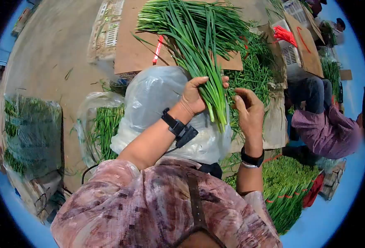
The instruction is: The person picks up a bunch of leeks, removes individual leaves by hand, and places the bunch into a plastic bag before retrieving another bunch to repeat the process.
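My left hand (194, 96) is closed around a bunch of garlic chives (205, 70). Its pale stem ends point down toward my lap and its green leaves stretch away over the cardboard. Just right of the stems is my right hand (248, 108), apart from the bunch, thumb and fingertips curled together; anything between them is too small to make out. Beyond, a larger pile of chives (159, 16) lies on a cardboard sheet (128, 51). A red strip (158, 50) rests on that sheet. Clear plastic (153, 89) covers my lap beneath both hands.
Loose green leaves (254, 66) are heaped right of the cardboard. Bundled chives (290, 186) with red ties stand at lower right; plastic-wrapped chives (33, 132) sit at left. Red ties (285, 35) hang on a crate at upper right, near a seated person (325, 128).
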Motion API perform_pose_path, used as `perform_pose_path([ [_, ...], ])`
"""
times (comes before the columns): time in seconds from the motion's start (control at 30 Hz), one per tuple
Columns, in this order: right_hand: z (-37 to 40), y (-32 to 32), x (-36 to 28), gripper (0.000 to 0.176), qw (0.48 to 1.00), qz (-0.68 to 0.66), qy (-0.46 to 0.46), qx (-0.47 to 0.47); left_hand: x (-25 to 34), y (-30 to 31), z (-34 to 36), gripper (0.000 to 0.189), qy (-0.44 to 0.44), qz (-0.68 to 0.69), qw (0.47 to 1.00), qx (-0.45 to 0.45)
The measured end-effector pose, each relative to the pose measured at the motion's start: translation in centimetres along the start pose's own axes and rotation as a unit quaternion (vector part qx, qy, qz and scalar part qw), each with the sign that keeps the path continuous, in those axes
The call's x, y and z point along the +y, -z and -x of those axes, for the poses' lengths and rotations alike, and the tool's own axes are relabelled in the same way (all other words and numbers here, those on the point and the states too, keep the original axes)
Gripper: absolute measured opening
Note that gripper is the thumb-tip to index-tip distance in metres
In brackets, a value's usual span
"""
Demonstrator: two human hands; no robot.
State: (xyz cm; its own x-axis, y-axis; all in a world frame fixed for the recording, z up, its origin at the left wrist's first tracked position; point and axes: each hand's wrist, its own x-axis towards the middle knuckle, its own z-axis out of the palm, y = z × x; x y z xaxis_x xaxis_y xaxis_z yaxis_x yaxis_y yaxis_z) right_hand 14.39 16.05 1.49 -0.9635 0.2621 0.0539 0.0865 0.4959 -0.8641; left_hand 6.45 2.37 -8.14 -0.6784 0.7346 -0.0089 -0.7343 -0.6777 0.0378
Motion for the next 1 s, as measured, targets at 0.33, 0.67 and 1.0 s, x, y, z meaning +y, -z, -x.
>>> perform_pose_path([
  [0.33,-3.6,-5.2,-0.8,0.018,0.957,0.251,0.110,-0.095,-0.3,0.5,0.2,0.063,-0.034,0.002,0.999,0.029],
  [0.67,-1.4,-6.8,-2.2,0.015,0.935,0.283,0.215,-0.009,-0.6,0.2,0.3,0.089,-0.025,-0.010,0.999,-0.035],
  [1.0,-3.2,-6.4,0.1,0.013,0.946,0.248,0.207,0.001,-1.0,1.5,0.1,0.080,-0.051,-0.041,0.998,0.003],
])
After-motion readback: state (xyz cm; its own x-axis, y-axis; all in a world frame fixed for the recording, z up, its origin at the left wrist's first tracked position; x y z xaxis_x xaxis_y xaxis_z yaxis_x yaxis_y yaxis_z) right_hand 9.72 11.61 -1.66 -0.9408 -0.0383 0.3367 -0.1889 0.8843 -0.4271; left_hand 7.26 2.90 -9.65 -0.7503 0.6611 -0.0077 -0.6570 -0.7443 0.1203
